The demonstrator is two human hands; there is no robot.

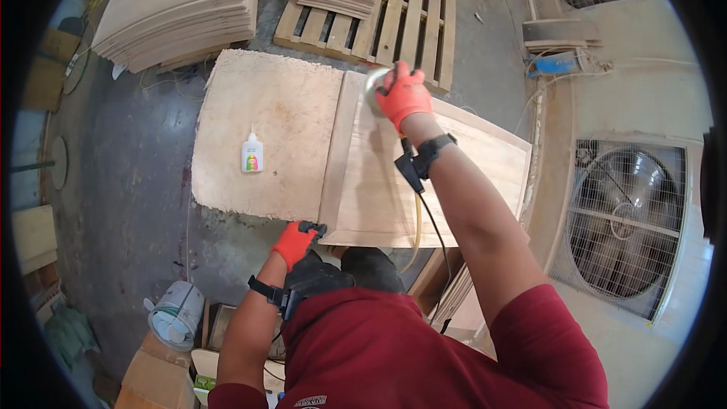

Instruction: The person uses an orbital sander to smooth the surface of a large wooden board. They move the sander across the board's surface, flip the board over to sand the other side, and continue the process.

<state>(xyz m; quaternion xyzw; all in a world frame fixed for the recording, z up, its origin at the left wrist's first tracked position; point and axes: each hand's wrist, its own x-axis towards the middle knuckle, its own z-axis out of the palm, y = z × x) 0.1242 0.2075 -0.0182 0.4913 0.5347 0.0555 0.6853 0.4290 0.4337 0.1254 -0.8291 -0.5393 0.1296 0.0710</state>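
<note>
One sander [371, 95] fills the right fingers [402, 71], panel [371, 189] beneath them; left fingers [310, 226], grip unclear, meet its corner, likely bracing.

And this is a woodworking shop, no mistaking it: wooden sheets [178, 4] piled thick at the back, a slatted pallet [413, 11] right beside them! Big caged fans [621, 220] line the right side, while a disc-shaped tool [372, 92] sits on a framed panel [363, 197], hose [418, 231] trailing across.

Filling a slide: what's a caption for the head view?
Right hand holds a round tool at a panel; left hand by its near corner; bottle on a board.
</note>
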